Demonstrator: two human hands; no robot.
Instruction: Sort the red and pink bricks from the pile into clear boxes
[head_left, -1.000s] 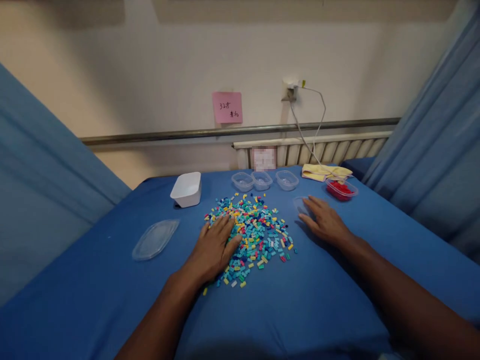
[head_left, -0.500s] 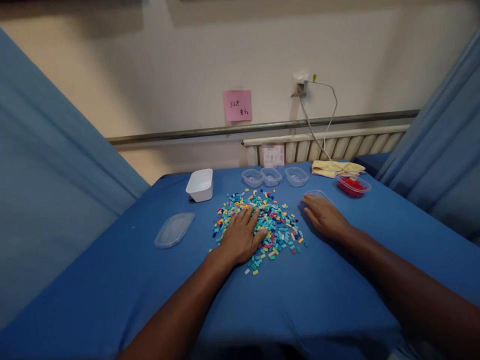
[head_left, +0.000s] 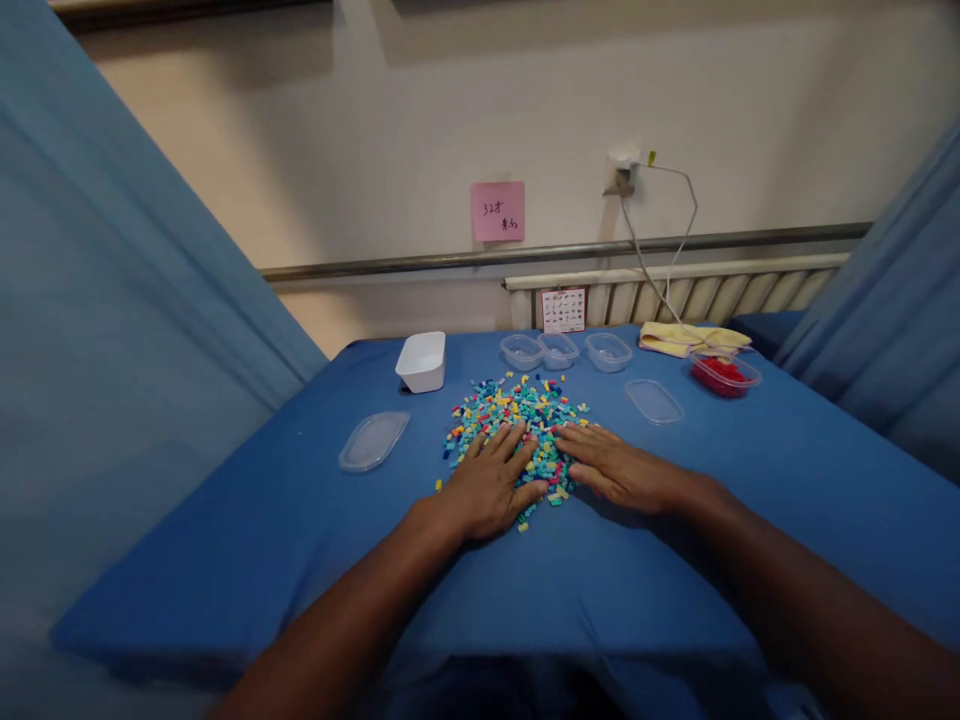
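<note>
A heap of small coloured building bricks [head_left: 510, 400], mostly teal, blue and yellow, is spread over the blue-covered table [head_left: 465, 590]. My left hand [head_left: 491, 485] lies flat on the near left part of the heap, fingers stretched out. Against the heap's right side rests my right hand [head_left: 607, 465], its fingers extended and pointing left. Both hands are open and neither grips a brick. Bricks under the palms and fingers are hidden. Just beyond my right hand lies a clear flat lid [head_left: 654, 401].
Behind the heap stand clear tubs [head_left: 520, 352], [head_left: 608, 353]. A white bin [head_left: 422, 362] stands back left, with another clear lid [head_left: 374, 441] nearer. At back right are a tub of red pieces [head_left: 724, 375] and a yellow cloth [head_left: 690, 338]. A cable [head_left: 637, 245] hangs from the wall.
My right hand has moved left from the clear lid to the heap's right edge, uncovering the lid. My left hand stays on the bricks. The view has shifted slightly.
</note>
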